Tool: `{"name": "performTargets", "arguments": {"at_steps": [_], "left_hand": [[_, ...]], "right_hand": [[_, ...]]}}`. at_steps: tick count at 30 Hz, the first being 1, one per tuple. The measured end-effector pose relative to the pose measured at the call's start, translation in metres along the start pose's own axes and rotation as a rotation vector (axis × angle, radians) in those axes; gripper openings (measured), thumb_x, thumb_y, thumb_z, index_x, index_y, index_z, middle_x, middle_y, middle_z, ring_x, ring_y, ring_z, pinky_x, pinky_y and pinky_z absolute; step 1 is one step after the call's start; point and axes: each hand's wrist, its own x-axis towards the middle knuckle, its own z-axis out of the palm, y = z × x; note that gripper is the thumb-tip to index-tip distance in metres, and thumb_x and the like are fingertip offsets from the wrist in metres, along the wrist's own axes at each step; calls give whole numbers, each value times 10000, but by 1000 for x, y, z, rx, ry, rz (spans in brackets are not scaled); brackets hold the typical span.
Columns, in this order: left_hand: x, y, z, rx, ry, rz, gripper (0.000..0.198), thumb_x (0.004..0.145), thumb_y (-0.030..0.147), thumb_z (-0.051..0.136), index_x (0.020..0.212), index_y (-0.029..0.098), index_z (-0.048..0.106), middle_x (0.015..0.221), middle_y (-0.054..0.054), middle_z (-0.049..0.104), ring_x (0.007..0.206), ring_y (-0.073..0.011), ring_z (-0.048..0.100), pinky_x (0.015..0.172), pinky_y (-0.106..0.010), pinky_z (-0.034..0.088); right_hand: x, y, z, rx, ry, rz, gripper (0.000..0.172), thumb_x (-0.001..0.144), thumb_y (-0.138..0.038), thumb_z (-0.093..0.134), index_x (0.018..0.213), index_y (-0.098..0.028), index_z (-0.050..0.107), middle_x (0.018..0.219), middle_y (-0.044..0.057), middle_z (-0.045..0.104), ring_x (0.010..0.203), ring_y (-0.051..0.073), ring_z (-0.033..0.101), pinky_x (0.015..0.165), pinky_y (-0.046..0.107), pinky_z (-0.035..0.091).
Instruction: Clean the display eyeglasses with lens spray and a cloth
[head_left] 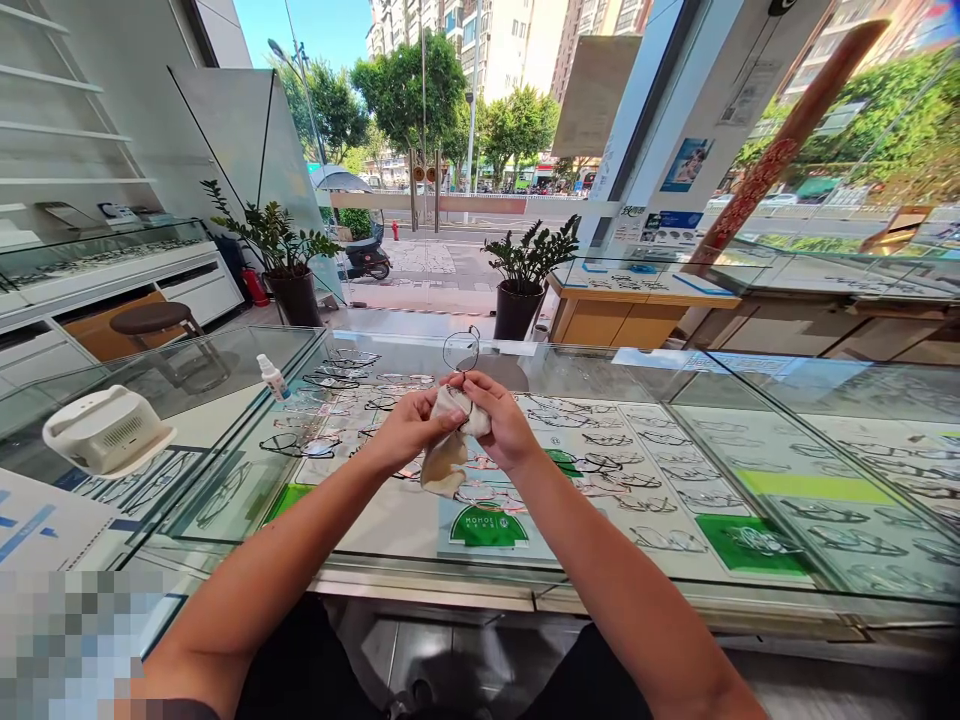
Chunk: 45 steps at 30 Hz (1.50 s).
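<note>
A pair of thin dark-rimmed eyeglasses (461,350) is held up over the glass counter, one round lens showing above my fingertips. My left hand (415,422) is closed on a pale beige cloth (444,465), which hangs down below the fingers. Pressed close beside it, my right hand (501,415) is closed around the eyeglasses and part of the same cloth. The other lens is hidden by the cloth and fingers. Left of my hands, a small white spray bottle (273,378) stands on the counter, with dark-framed glasses (300,446) nearby.
The glass display counter (420,578) contains rows of spectacle frames and green cards (489,524). A white device (110,430) sits at left, near printed paper (45,515). Beyond are potted plants (519,300), a round stool (150,318) and glass doors.
</note>
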Motion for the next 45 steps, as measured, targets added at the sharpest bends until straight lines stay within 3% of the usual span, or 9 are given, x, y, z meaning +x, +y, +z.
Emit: {"name": "performTargets", "arguments": {"at_steps": [6, 10, 14, 20, 26, 33, 37, 45], "left_hand": [[1, -1, 4, 32, 162, 65, 551, 675, 551, 1025, 983, 145, 815, 851, -29, 744, 739, -138, 619, 717, -252, 487], [3, -1, 4, 21, 185, 39, 575, 650, 564, 1032, 954, 132, 807, 817, -24, 730, 717, -138, 617, 701, -259, 496], [7, -3, 3, 25, 211, 110, 599, 628, 586, 1038, 958, 141, 812, 821, -17, 719, 780, -146, 621, 756, -259, 505], [9, -4, -9, 125, 108, 97, 657, 790, 768, 861, 810, 124, 731, 731, -12, 655, 664, -118, 522, 662, -255, 439], [6, 5, -16, 150, 2, 73, 578, 830, 688, 874, 927, 136, 733, 820, -24, 694, 739, -145, 575, 716, -264, 464], [6, 9, -19, 123, 136, 104, 555, 729, 582, 985, 954, 142, 732, 812, -24, 720, 710, -146, 618, 697, -257, 486], [7, 12, -17, 86, 234, 123, 587, 720, 631, 975, 886, 156, 673, 746, 13, 671, 641, -113, 560, 634, -240, 447], [12, 12, -19, 170, 269, 171, 696, 738, 806, 876, 787, 156, 635, 669, 27, 597, 598, -87, 461, 588, -233, 383]], "right_hand": [[-3, 4, 4, -26, -4, 17, 333, 740, -533, 979, 884, -264, 846, 1137, 48, 835, 1027, 224, 718, 907, 346, 594], [-6, 6, 10, -86, -14, -25, 328, 779, -565, 948, 924, -281, 871, 1237, 58, 842, 1179, 266, 729, 1007, 384, 588], [-9, 2, 11, -164, -16, -56, 351, 806, -595, 912, 952, -276, 886, 1282, 69, 840, 1264, 302, 721, 1080, 417, 566], [-6, -8, 6, -214, -53, -56, 335, 820, -560, 885, 945, -250, 908, 1148, 73, 857, 1081, 257, 748, 985, 373, 572], [-2, -9, 4, -197, 41, -34, 253, 755, -421, 855, 940, -254, 902, 1032, 39, 823, 926, 213, 690, 802, 324, 544], [-2, -8, 0, -255, 16, -53, 319, 751, -297, 757, 1038, -263, 891, 864, 3, 701, 868, 187, 594, 827, 324, 483], [-4, -8, 2, -338, -64, -96, 296, 817, -331, 818, 1105, -270, 850, 871, -6, 633, 875, 186, 569, 856, 341, 495], [-4, -7, -3, -473, -127, -142, 346, 900, -445, 843, 1183, -265, 760, 941, 3, 615, 874, 186, 569, 838, 350, 499]]}}
